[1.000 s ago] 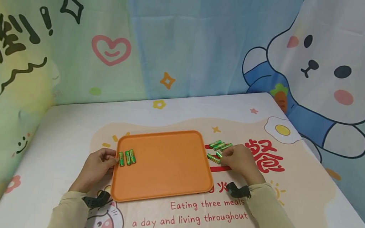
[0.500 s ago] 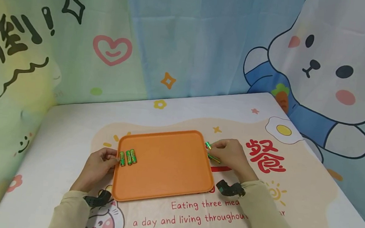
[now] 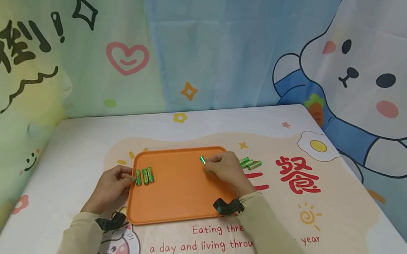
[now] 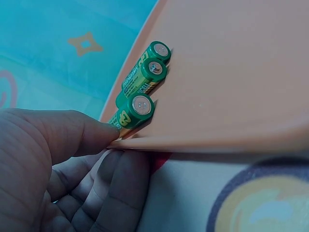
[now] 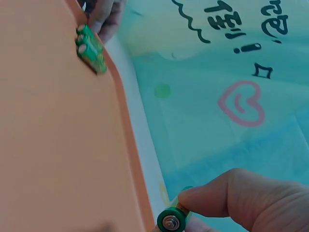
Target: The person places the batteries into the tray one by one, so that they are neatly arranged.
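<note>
My left hand (image 3: 110, 187) pinches the left rim of the orange tray (image 3: 176, 202), thumb on top and fingers below. Just inside that rim lie three green batteries (image 3: 145, 176), side by side; the left wrist view shows the nearest battery (image 4: 135, 108) touching or almost touching the thumb. Over the right part of the tray, my right hand (image 3: 227, 169) pinches another green battery (image 3: 202, 160) between thumb and fingers. The right wrist view shows the pinched battery's end (image 5: 171, 221) facing the camera. Beyond that hand, several green batteries (image 3: 254, 165) lie on the tabletop, partly hidden.
A printed cloth (image 3: 342, 233) with red lettering covers the table under the tray. Behind stands a curtain (image 3: 212, 56) with cartoon drawings. Each wrist carries a black band-mounted device (image 3: 228, 206). The tray's middle is bare orange surface.
From the batteries at the right, my right hand has moved left over the tray with one battery pinched. My left hand stays on the rim.
</note>
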Demonstrator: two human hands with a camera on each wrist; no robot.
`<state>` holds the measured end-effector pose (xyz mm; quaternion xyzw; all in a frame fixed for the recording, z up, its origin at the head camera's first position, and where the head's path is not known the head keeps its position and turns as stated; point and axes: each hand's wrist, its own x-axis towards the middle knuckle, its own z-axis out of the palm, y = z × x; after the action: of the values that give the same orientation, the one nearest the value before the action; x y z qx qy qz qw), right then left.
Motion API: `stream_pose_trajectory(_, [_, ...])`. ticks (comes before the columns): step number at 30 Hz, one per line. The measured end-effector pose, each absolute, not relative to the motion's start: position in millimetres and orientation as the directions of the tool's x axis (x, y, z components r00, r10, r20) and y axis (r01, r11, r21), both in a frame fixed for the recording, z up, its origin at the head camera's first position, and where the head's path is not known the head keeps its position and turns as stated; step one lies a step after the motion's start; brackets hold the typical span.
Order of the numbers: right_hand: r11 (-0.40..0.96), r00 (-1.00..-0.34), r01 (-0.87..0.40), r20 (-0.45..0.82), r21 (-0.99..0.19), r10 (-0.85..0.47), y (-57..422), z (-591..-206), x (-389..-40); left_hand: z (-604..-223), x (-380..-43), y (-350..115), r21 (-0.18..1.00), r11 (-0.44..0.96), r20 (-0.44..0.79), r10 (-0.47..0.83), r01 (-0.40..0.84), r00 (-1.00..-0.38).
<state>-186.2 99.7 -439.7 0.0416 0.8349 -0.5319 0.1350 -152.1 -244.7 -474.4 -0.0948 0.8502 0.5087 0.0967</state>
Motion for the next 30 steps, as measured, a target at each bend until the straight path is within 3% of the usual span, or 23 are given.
stream_pose_trajectory(12, [0.364, -0.94, 0.238, -0.307, -0.901, -0.146, 40, -448, -194, -475, -152, -246, 0.865, 0.429, -0.257, -0.062, -0.258, -0.964])
stream_pose_trajectory(30, [0.516, -0.939, 0.109, -0.258, -0.849, -0.226, -12, -452, -193, -479, -153, -244, 0.847, 0.458, -0.256, -0.093, -0.27, -0.962])
